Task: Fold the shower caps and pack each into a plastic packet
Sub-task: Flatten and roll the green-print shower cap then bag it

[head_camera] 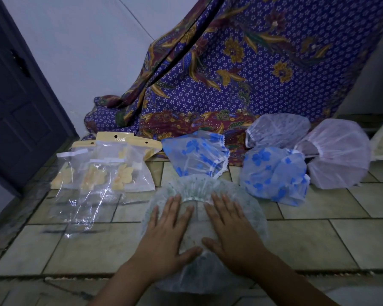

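I am watching both hands lying flat with fingers spread on the green cap (253, 217), left hand (168, 228) beside right hand (228, 226), thumbs nearly meeting, pressing it onto the floor (307, 239). Bare tiles are lying open to the cap's right and near left. Its near edge is slipping under the wrists. The packets (102, 171) are fanning out at the left, their clear lower edges blending into the tiles, so I am not counting them. 2 blue caps (197, 155) are sitting just beyond, 2 white caps (338, 153) farther right, hiding the cloth's (230, 74) hem. The door (16, 96) is running off the left edge.
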